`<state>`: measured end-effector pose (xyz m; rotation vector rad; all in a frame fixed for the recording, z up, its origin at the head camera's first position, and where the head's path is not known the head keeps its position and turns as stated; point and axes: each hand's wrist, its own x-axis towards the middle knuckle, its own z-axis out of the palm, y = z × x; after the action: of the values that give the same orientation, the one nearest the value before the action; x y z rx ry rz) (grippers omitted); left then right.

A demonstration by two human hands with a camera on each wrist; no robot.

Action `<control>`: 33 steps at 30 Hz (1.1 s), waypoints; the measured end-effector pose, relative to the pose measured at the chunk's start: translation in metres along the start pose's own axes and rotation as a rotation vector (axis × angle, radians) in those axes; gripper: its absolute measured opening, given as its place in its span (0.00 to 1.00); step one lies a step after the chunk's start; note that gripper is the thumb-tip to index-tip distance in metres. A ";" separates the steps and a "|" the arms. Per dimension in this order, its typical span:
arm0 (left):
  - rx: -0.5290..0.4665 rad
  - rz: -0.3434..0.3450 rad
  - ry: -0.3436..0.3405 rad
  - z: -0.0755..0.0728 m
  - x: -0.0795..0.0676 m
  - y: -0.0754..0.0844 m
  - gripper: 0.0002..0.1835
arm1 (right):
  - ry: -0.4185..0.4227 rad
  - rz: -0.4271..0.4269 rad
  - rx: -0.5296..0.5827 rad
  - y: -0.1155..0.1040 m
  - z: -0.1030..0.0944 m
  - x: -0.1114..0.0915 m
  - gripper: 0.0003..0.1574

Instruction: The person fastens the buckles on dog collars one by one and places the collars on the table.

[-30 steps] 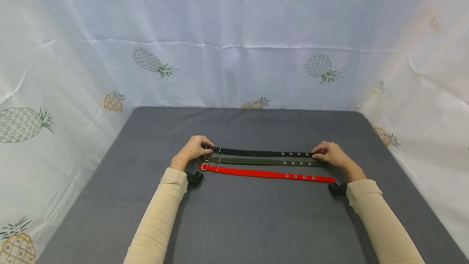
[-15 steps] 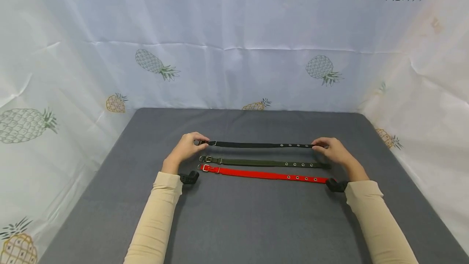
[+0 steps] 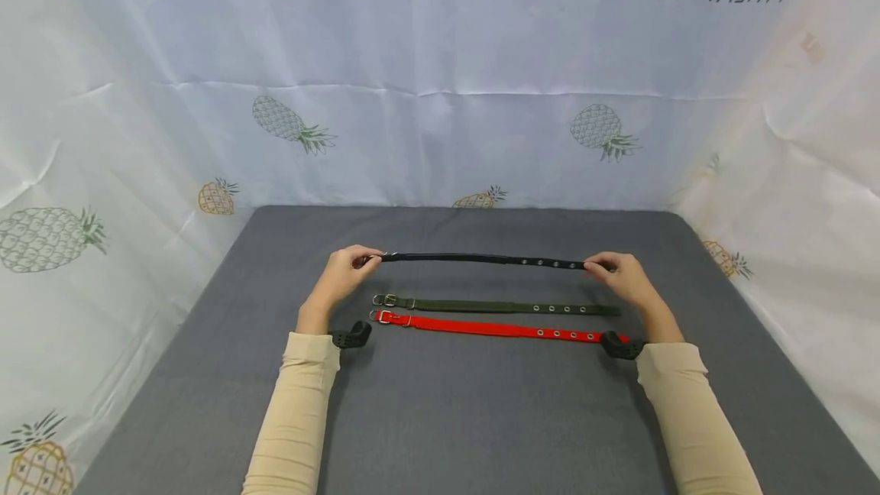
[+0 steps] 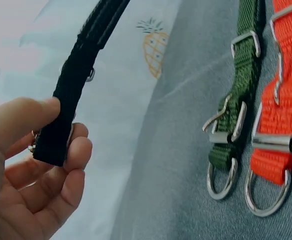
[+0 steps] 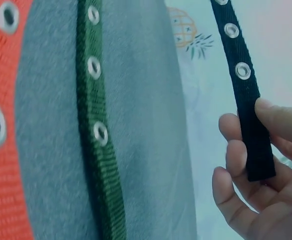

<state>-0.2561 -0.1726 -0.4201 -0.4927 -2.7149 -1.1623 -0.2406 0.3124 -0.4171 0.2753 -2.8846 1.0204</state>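
Note:
A black collar [image 3: 454, 257] is stretched lengthwise between both hands, beyond the two other collars in the head view. My left hand [image 3: 344, 272] pinches its buckle end between thumb and fingers; the buckle is mostly hidden behind the strap in the left wrist view. At the other end, my right hand [image 3: 622, 277] pinches the plain tip [image 5: 259, 155], just past the metal eyelets. A green collar [image 3: 474, 305] lies straight on the table, its buckle to the left. Nearer to me lies a red collar [image 3: 467, 325], parallel to it, with its right tip partly behind the right wrist's black camera mount.
The grey table [image 3: 481, 418] reaches back to a white curtain [image 3: 440, 143] printed with pineapples, which also hangs along both sides. A black camera mount [image 3: 352, 334] juts from the left wrist, and another mount [image 3: 621, 345] from the right.
Both hands have carried the black collar away from the green one, toward the back of the table, and its strap now shows edge-on. The green and red collars have stayed in place.

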 end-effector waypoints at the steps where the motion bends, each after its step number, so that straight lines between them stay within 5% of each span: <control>1: -0.003 0.000 0.010 0.000 0.000 0.001 0.11 | 0.014 0.005 0.002 -0.001 0.001 0.000 0.16; 10: -0.012 0.029 0.068 0.001 -0.001 0.006 0.12 | 0.092 0.029 0.073 -0.011 0.001 -0.004 0.17; 24: -0.087 0.057 0.126 0.003 0.002 0.030 0.15 | 0.244 -0.132 0.327 -0.051 0.015 -0.001 0.16; 33: -0.136 0.124 0.164 0.005 0.003 0.043 0.16 | 0.259 -0.170 0.325 -0.078 0.025 0.005 0.14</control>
<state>-0.2439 -0.1406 -0.3939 -0.5491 -2.4427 -1.2978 -0.2311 0.2364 -0.3882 0.3682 -2.4158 1.3752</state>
